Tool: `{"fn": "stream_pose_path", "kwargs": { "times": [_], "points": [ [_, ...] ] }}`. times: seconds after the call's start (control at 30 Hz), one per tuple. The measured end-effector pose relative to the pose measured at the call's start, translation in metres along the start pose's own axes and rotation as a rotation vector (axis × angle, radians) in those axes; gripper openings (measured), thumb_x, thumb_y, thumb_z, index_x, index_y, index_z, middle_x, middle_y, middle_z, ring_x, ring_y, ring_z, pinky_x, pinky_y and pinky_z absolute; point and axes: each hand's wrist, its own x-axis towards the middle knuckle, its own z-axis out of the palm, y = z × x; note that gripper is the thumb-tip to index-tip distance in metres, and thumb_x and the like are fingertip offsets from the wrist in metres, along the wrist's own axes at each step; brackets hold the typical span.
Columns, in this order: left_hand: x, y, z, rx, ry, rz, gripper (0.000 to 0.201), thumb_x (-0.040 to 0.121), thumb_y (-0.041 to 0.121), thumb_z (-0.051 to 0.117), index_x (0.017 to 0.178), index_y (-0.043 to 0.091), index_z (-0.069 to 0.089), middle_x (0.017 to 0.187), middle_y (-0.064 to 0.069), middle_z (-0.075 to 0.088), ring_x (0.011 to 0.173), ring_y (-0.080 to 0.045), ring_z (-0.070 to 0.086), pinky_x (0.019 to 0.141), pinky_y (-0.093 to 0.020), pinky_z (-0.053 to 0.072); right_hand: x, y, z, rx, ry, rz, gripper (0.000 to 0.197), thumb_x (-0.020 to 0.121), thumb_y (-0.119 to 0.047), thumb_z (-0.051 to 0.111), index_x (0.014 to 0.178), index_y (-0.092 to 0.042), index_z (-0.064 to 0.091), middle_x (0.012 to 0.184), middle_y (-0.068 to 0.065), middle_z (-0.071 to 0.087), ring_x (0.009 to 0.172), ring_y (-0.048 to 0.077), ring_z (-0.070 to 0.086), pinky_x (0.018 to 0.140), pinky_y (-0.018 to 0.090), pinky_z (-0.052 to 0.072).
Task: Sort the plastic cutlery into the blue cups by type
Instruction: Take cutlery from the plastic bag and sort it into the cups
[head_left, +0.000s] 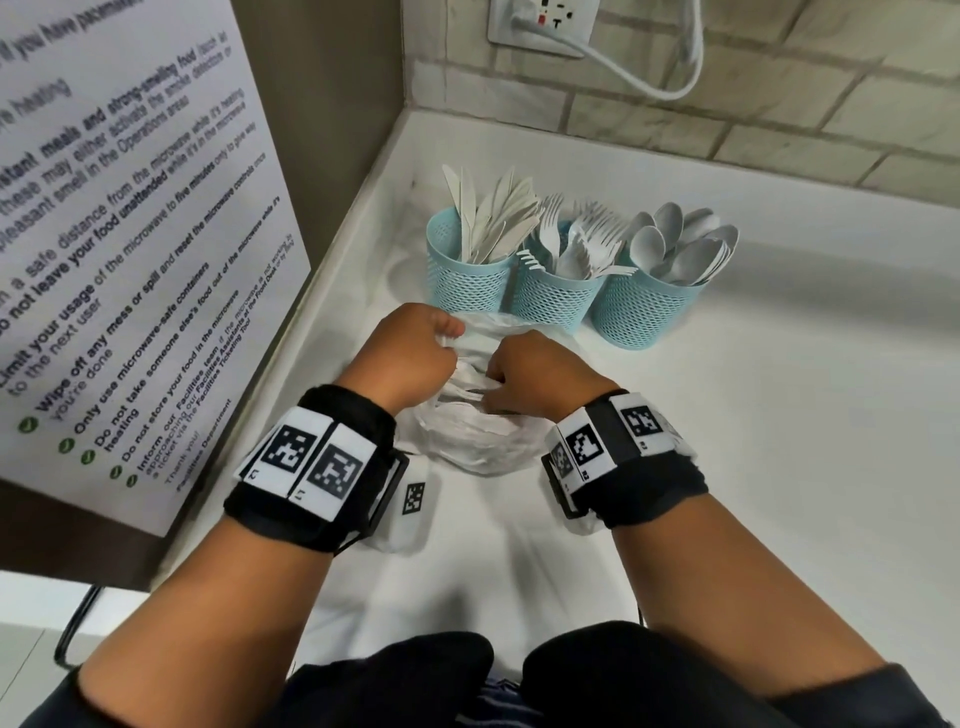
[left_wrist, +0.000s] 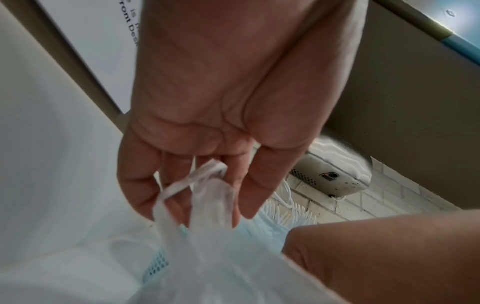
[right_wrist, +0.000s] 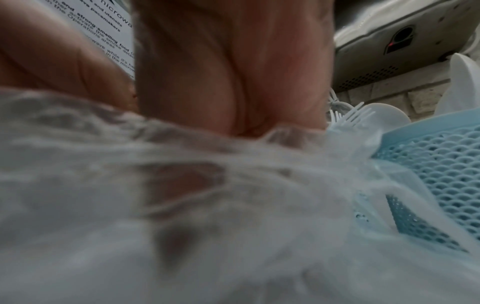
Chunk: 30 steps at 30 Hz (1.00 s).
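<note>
Broadly: white counter (head_left: 727, 415) in corner, pale brick wall (head_left: 779, 104) behind, printed notice (head_left: 130, 234) on left panel, socket (head_left: 545, 21) above. Three blue cups (head_left: 550, 296) in row near wall: knives, forks, spoons. Translucent plastic bag (head_left: 467, 441) just before cups. Left hand (head_left: 410, 348) pinches bag handle; right hand (head_left: 535, 379) grips bag's other side.
</note>
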Motion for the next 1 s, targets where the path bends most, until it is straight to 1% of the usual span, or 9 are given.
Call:
{"fn": "stream_pose_path", "kwargs": {
  "times": [0.2, 0.33, 0.37, 0.47, 0.57, 0.7, 0.8, 0.9, 1.0],
  "points": [
    [-0.001, 0.000, -0.002, 0.012, 0.000, 0.001, 0.033, 0.088, 0.003, 0.052, 0.118, 0.013, 0.062, 0.126, -0.001, 0.060, 0.117, -0.016, 0.053, 0.089, -0.014, 0.031, -0.002, 0.001, -0.005, 0.019, 0.059, 0.003, 0.012, 0.081, -0.019, 0.057, 0.076, -0.013, 0.066, 0.068, 0.003, 0.045, 0.076, 0.019, 0.044, 0.064, 0.025, 0.032],
    [-0.002, 0.002, -0.003, 0.004, -0.005, 0.001, 0.033, 0.088, 0.002, 0.052, 0.118, 0.013, 0.062, 0.125, -0.001, 0.060, 0.117, -0.016, 0.053, 0.091, -0.015, 0.032, -0.001, 0.004, -0.008, 0.010, 0.036, 0.011, 0.007, 0.077, -0.014, 0.064, 0.081, -0.012, 0.070, 0.074, 0.002, 0.051, 0.077, 0.020, 0.049, 0.058, 0.023, 0.032],
    [-0.002, 0.002, -0.003, 0.006, -0.006, -0.001, 0.033, 0.088, 0.002, 0.051, 0.118, 0.013, 0.062, 0.125, -0.001, 0.060, 0.117, -0.016, 0.053, 0.091, -0.015, 0.032, -0.001, 0.004, -0.009, 0.006, 0.028, 0.013, 0.003, 0.077, -0.015, 0.066, 0.076, -0.012, 0.068, 0.073, 0.002, 0.050, 0.078, 0.021, 0.051, 0.058, 0.023, 0.032],
    [-0.003, 0.002, -0.003, 0.012, -0.007, -0.003, 0.032, 0.089, 0.003, 0.051, 0.117, 0.013, 0.062, 0.125, -0.001, 0.060, 0.117, -0.016, 0.053, 0.090, -0.015, 0.032, -0.002, 0.006, -0.010, 0.000, -0.013, 0.028, 0.029, 0.079, -0.021, 0.069, 0.058, -0.012, 0.052, 0.062, -0.001, 0.043, 0.077, 0.022, 0.048, 0.054, 0.023, 0.029],
    [-0.004, 0.001, -0.003, 0.007, -0.012, -0.007, 0.032, 0.089, 0.002, 0.051, 0.118, 0.012, 0.062, 0.125, -0.001, 0.060, 0.117, -0.016, 0.053, 0.090, -0.016, 0.033, -0.003, 0.004, -0.013, 0.005, -0.015, 0.024, 0.026, 0.081, -0.021, 0.065, 0.061, -0.008, 0.053, 0.060, -0.003, 0.037, 0.075, 0.020, 0.043, 0.055, 0.023, 0.029],
    [-0.004, 0.001, -0.003, -0.002, -0.030, -0.007, 0.031, 0.088, 0.003, 0.052, 0.117, 0.013, 0.063, 0.124, -0.002, 0.060, 0.115, -0.016, 0.054, 0.092, -0.018, 0.034, -0.004, 0.001, -0.013, -0.035, 0.022, -0.016, 0.039, 0.080, -0.010, 0.058, 0.052, -0.016, 0.032, 0.057, -0.001, 0.033, 0.069, 0.022, 0.040, 0.046, 0.023, 0.018],
    [-0.005, 0.001, -0.004, 0.006, -0.037, -0.021, 0.032, 0.088, 0.003, 0.053, 0.116, 0.014, 0.063, 0.124, -0.002, 0.060, 0.115, -0.017, 0.054, 0.092, -0.019, 0.035, -0.008, -0.003, -0.012, -0.059, 0.027, -0.062, 0.028, 0.082, -0.011, 0.056, 0.059, -0.013, 0.040, 0.065, 0.001, 0.042, 0.074, 0.021, 0.041, 0.048, 0.023, 0.022],
    [-0.005, 0.002, -0.005, 0.012, -0.048, -0.036, 0.033, 0.088, 0.002, 0.052, 0.117, 0.014, 0.062, 0.125, -0.003, 0.060, 0.115, -0.018, 0.054, 0.091, -0.019, 0.035, -0.012, -0.006, -0.010, -0.030, -0.022, -0.102, 0.006, 0.085, -0.016, 0.054, 0.080, -0.016, 0.051, 0.083, 0.005, 0.051, 0.079, 0.019, 0.043, 0.061, 0.024, 0.030],
    [-0.007, 0.003, -0.005, 0.010, -0.053, -0.046, 0.037, 0.086, -0.001, 0.050, 0.118, 0.015, 0.062, 0.126, -0.003, 0.059, 0.115, -0.019, 0.055, 0.090, -0.020, 0.037, -0.011, -0.006, -0.005, -0.001, -0.065, -0.091, 0.006, 0.082, -0.017, 0.061, 0.084, -0.016, 0.055, 0.084, 0.000, 0.052, 0.080, 0.019, 0.049, 0.055, 0.022, 0.032]
  ]
}}
